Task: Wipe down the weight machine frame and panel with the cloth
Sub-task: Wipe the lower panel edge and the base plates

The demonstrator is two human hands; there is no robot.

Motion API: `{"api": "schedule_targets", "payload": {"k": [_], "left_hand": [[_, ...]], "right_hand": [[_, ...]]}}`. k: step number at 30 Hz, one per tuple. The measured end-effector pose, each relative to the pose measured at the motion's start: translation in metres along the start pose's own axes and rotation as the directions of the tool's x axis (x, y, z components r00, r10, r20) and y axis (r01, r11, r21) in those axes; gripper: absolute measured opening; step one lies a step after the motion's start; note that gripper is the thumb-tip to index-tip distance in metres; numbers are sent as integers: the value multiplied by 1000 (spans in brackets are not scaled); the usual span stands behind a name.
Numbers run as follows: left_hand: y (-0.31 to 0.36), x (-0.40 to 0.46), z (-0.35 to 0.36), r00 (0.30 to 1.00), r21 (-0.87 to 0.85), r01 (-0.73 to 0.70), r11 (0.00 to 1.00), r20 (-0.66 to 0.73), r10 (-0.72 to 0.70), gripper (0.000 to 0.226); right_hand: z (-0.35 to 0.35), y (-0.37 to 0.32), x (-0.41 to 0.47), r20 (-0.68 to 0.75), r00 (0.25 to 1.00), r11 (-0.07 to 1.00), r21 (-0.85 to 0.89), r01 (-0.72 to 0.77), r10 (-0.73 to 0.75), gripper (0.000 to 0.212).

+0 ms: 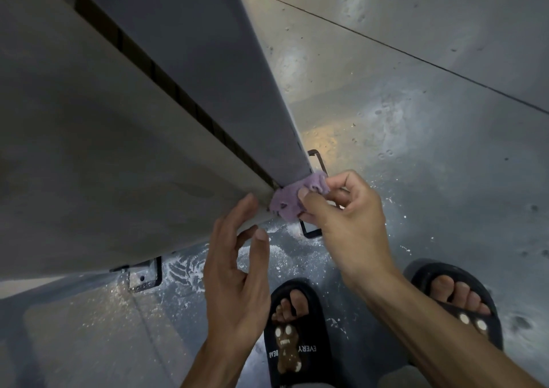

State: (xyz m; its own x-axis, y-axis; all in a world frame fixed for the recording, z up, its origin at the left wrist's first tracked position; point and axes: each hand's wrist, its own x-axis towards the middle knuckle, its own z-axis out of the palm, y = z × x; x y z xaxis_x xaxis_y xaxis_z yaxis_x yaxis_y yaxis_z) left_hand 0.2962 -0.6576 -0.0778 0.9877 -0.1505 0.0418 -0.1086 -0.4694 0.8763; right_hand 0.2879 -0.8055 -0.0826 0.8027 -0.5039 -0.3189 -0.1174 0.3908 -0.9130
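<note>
Head view, looking steeply down a grey weight machine panel (184,69) toward a wet, speckled concrete floor (416,150). A person's right hand (347,209) pinches a bunched lilac cloth (286,202) between thumb and curled fingers, pressing it against the bottom corner of the panel, where that surface meets the paler frame panel (89,164) on its left. A dark slotted seam (166,81) runs diagonally between the two surfaces and ends just above the cloth. The left hand (237,268) is raised beside the frame's lower edge, fingers straight and slightly spread, holding nothing; its fingertips (248,202) lie against or just beside that edge, and which cannot be told. Black metal foot brackets (312,233) sit on the floor under the machine, one just behind the cloth and another, bolted, near the frame's lower left edge. Below the hands, two feet in dark slide sandals (292,334) stand on the floor; the left sandal bears a brown bear-shaped ornament and white lettering, the right one pale round studs. White flecks and a faint tread mark are scattered over the wet floor around the brackets.
</note>
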Motion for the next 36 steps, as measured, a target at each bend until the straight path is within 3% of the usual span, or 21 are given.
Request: {"api": "schedule_targets", "payload": {"k": [4, 10, 15, 21, 27, 32, 36], "left_hand": [[-1, -1, 1, 1000, 22, 19, 1000, -9, -18, 43], [3, -1, 2, 1000, 16, -10, 1000, -3, 10, 38], [5, 0, 5, 1000, 15, 0, 1000, 11, -1, 42], [10, 1, 6, 999, -4, -36, 999, -5, 36, 41], [15, 5, 4, 999, 49, -40, 998, 8, 40, 43], [28, 6, 3, 998, 82, -61, 995, -19, 63, 33], [41, 8, -3, 998, 49, -59, 997, -23, 60, 34]], "right_hand": [[4, -24, -8, 72, 990, 990, 82, 114, -120, 20], [0, -3, -2, 49, 998, 998, -37, 50, -48, 20], [4, -30, -9, 103, 982, 987, 51, 154, -159, 17], [-3, -8, -5, 60, 997, 998, -47, 47, -44, 16], [4, -39, -9, 144, 974, 983, 72, 167, -175, 18], [-2, -19, -4, 80, 997, 997, -73, 28, -22, 19], [-1, -43, -5, 110, 992, 996, -48, 74, -69, 17]]}}
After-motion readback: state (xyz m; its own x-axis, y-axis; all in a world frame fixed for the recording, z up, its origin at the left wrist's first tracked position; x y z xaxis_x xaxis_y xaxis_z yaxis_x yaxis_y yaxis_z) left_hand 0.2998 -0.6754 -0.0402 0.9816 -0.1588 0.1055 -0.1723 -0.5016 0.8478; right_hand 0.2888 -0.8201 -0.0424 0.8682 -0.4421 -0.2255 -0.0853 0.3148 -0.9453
